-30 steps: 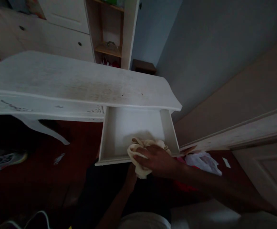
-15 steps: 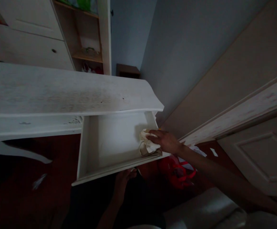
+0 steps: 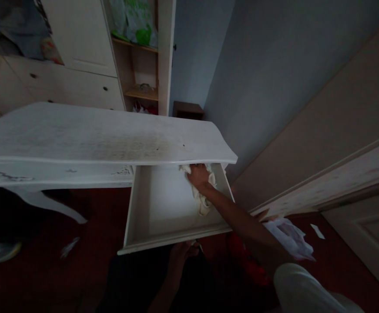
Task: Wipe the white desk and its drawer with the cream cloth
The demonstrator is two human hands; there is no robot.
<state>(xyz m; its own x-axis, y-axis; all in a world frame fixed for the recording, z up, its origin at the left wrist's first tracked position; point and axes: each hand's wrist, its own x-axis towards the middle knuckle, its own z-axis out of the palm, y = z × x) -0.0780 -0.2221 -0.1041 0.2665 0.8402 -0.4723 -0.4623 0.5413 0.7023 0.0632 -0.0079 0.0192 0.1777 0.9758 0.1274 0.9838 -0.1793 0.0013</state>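
A white drawer (image 3: 156,242) is pulled out from a white table (image 3: 117,134) with dark stains on its top. My right hand (image 3: 198,174) reaches into the back right of the drawer, its fingers closed on a crumpled cream cloth (image 3: 202,205). The fingertips are partly hidden near the tabletop's edge, and one end of the cloth trails toward the drawer front. Just below the drawer's front edge is my left hand (image 3: 180,256), fingers curled. A small pale spot shows at its fingertips, but what it holds, if anything, cannot be made out.
A white cabinet (image 3: 78,87) with open shelves stands behind the table, a green and white bag (image 3: 140,21) on one shelf. To the right runs a pale panel (image 3: 306,130). A white plastic bag (image 3: 289,237) and a red bag (image 3: 251,261) lie on the dark red floor.
My right hand has moved with the cloth from the drawer's front right corner to its back. The cloth is now stretched out more. My left hand stays under the drawer front. The view has shifted.
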